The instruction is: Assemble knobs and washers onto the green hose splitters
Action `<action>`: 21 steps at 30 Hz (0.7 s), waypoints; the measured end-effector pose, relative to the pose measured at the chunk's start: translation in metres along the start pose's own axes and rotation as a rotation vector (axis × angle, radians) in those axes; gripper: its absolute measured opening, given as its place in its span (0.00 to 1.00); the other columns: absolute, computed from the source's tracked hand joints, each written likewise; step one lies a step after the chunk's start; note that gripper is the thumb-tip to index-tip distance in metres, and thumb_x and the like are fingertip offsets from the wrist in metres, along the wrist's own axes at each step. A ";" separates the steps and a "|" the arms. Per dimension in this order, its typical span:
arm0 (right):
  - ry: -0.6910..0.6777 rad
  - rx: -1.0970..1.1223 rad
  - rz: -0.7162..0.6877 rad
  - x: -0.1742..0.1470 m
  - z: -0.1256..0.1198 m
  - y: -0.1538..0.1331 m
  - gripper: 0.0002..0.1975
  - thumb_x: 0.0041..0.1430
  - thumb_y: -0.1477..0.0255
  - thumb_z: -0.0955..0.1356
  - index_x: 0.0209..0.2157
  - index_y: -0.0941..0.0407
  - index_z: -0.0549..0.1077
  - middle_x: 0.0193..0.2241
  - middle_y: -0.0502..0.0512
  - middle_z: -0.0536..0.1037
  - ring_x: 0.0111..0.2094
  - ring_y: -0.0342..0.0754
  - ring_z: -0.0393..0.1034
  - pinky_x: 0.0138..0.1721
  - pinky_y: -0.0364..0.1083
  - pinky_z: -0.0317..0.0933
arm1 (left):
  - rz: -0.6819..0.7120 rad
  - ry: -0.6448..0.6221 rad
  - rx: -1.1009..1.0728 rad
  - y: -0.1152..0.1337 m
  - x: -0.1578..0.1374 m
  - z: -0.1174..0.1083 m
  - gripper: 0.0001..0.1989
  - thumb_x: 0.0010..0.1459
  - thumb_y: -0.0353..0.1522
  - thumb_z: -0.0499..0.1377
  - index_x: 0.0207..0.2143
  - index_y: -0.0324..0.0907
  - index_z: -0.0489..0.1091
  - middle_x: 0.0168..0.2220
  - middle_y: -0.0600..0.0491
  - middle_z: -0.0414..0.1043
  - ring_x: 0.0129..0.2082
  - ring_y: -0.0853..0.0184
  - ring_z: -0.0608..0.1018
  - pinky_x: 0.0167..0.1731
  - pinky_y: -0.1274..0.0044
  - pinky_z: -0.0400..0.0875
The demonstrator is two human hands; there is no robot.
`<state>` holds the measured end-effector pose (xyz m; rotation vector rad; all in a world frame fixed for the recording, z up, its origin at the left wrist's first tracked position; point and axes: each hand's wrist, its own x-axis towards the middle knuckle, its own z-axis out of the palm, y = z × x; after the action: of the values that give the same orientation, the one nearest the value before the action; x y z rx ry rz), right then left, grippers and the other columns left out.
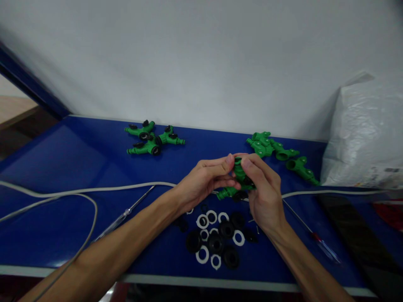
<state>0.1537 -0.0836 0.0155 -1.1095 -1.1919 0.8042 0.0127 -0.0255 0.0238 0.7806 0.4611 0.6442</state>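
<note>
The tabletop (214, 153) was blue and a little shiny, with a pale strip along its front edge. Behind it stood a plain greyish-white wall (201, 63), and at the left a dark blue bar (31, 79) ran slanting; beyond this bar a wooden surface (15, 110) could be seen.

The green connector (240, 171) was between the two hands, above the middle of the tabletop. The left hand (206, 178) had its grip closed on it with thumb and fingers, and the right hand (264, 188) was holding the same piece from the other side.

Below the hands lay white rings (197, 255) and black caps (231, 258), close together. Green pieces with black knobs (143, 147) were grouped at the back left, and other green pieces (262, 147) at the back right, near a plastic bag (368, 138) which was standing by the wall. A pale cable (119, 190) crossed the tabletop. One screwdriver (115, 222) lay at the left, another screwdriver (317, 238) at the right, beside a dark flat object (355, 239).
</note>
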 end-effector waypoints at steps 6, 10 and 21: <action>-0.016 0.008 -0.031 0.000 -0.001 0.000 0.10 0.70 0.63 0.68 0.42 0.44 0.83 0.37 0.44 0.81 0.35 0.43 0.71 0.36 0.43 0.62 | -0.026 -0.012 -0.048 0.002 -0.002 0.001 0.14 0.61 0.39 0.67 0.39 0.35 0.81 0.29 0.53 0.76 0.27 0.76 0.79 0.34 0.85 0.75; -0.028 0.012 -0.045 -0.001 -0.001 0.001 0.10 0.71 0.64 0.67 0.43 0.43 0.83 0.37 0.43 0.81 0.36 0.42 0.71 0.37 0.42 0.62 | -0.032 -0.016 -0.073 0.002 -0.003 0.001 0.12 0.63 0.36 0.66 0.38 0.35 0.82 0.29 0.53 0.76 0.27 0.76 0.79 0.33 0.86 0.75; 0.008 -0.040 -0.070 -0.002 0.002 0.003 0.10 0.69 0.63 0.68 0.41 0.46 0.83 0.39 0.48 0.82 0.41 0.49 0.73 0.44 0.47 0.63 | -0.051 0.006 -0.149 -0.001 -0.001 0.001 0.09 0.67 0.33 0.61 0.36 0.36 0.79 0.29 0.54 0.75 0.25 0.76 0.79 0.30 0.87 0.74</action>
<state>0.1518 -0.0839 0.0117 -1.0966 -1.2386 0.7244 0.0128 -0.0275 0.0238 0.6236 0.4320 0.6261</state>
